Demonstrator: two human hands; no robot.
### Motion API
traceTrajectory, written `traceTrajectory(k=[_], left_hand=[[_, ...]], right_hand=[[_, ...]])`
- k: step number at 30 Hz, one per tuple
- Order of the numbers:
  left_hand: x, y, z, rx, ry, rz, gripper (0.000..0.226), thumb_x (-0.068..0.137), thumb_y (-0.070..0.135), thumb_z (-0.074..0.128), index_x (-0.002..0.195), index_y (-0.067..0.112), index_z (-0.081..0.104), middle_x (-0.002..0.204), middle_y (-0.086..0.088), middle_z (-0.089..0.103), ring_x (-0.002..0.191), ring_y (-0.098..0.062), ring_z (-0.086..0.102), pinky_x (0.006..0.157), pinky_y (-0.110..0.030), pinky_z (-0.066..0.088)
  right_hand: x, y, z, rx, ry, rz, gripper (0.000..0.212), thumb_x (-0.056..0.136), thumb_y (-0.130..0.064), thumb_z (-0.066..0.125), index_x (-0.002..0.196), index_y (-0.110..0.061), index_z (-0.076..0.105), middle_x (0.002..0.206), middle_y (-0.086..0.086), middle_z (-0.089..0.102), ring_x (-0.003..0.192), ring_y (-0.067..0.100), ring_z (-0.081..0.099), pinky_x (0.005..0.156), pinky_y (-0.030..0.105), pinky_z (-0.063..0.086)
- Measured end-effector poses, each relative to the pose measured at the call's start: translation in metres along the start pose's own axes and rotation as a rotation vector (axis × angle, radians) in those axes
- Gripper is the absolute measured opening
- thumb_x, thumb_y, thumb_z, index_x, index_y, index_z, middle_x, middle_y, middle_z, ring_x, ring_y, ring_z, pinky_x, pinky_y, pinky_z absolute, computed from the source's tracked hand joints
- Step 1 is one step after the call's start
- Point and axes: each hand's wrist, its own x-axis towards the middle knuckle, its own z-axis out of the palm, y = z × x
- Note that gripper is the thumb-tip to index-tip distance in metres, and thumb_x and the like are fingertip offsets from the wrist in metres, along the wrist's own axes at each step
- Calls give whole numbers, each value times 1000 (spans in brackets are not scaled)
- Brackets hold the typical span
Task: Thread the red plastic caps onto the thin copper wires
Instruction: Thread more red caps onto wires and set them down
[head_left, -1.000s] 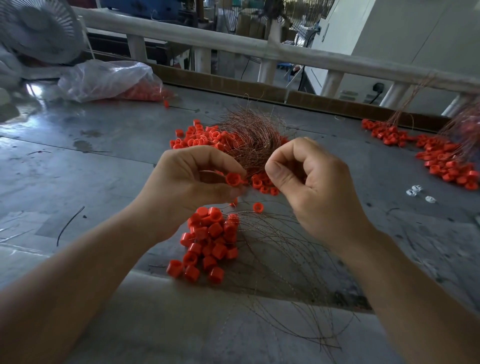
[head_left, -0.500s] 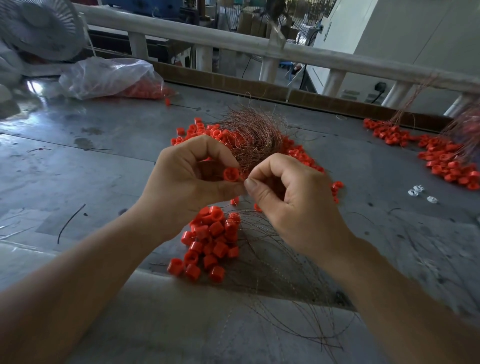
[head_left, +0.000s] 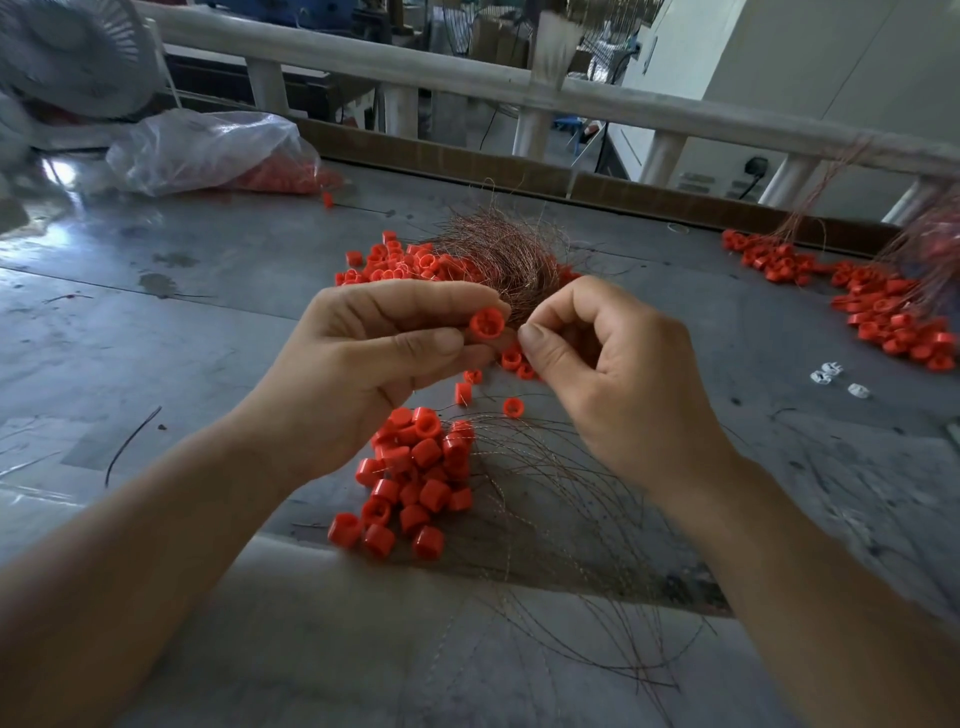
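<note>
My left hand (head_left: 363, 364) pinches one red cap (head_left: 487, 323) between thumb and fingers, its open end facing me. Just to its right, my right hand (head_left: 618, 384) has thumb and forefinger pinched together at the cap's edge; a thin copper wire between them is too fine to make out. A tangle of copper wires (head_left: 498, 249) lies behind the hands, with loose red caps (head_left: 395, 260) to its left. Below the hands sits a pile of red caps (head_left: 415, 478) with thin wires (head_left: 561, 519) fanning out toward me.
A clear plastic bag (head_left: 208, 150) holding more red caps lies at the back left, beside a white fan (head_left: 72, 57). Another heap of capped wires (head_left: 883, 306) sits at the right, with small white clips (head_left: 831, 376) nearby. A white railing (head_left: 571, 98) runs behind the metal table (head_left: 156, 338).
My right hand closed in on the cap from the right, then eased back slightly. The cap in my left hand has turned its open end toward me.
</note>
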Motion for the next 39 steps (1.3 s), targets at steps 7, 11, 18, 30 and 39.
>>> traceTrajectory(k=[7, 11, 18, 30, 39], left_hand=[[0, 1, 2, -2, 41, 11, 35, 56, 11, 66, 91, 5, 68, 86, -8, 73, 85, -20, 69, 71, -21, 54], [0, 0, 1, -1, 42, 5, 37, 56, 11, 66, 92, 5, 67, 86, -8, 73, 85, -20, 69, 71, -21, 54], [1, -1, 1, 8, 31, 7, 32, 57, 11, 66, 88, 9, 73, 87, -7, 73, 86, -20, 70, 72, -21, 54], [1, 0, 0, 50, 52, 9, 34, 55, 12, 67, 88, 7, 71, 84, -8, 73, 84, -21, 70, 73, -22, 55], [0, 0, 1, 78, 46, 19, 28, 55, 12, 68, 82, 11, 75, 84, -7, 73, 83, -20, 70, 73, -23, 55]], right_hand=[[0, -1, 0, -13, -6, -3, 12, 86, -12, 61, 74, -12, 59, 64, -15, 48, 61, 0, 46, 57, 9, 37], [0, 0, -1, -10, -2, -2, 13, 86, -12, 61, 73, -14, 58, 64, -16, 48, 62, -2, 47, 57, 9, 37], [1, 2, 0, -12, 4, -2, 14, 86, -12, 61, 73, -15, 57, 64, -16, 48, 61, -2, 47, 57, 9, 37], [0, 2, 0, -29, 4, 0, 14, 85, -12, 61, 73, -17, 56, 65, -16, 49, 61, -2, 47, 58, 9, 38], [-1, 1, -1, -32, -7, -3, 12, 85, -12, 61, 74, -14, 58, 64, -16, 48, 60, -2, 47, 57, 9, 37]])
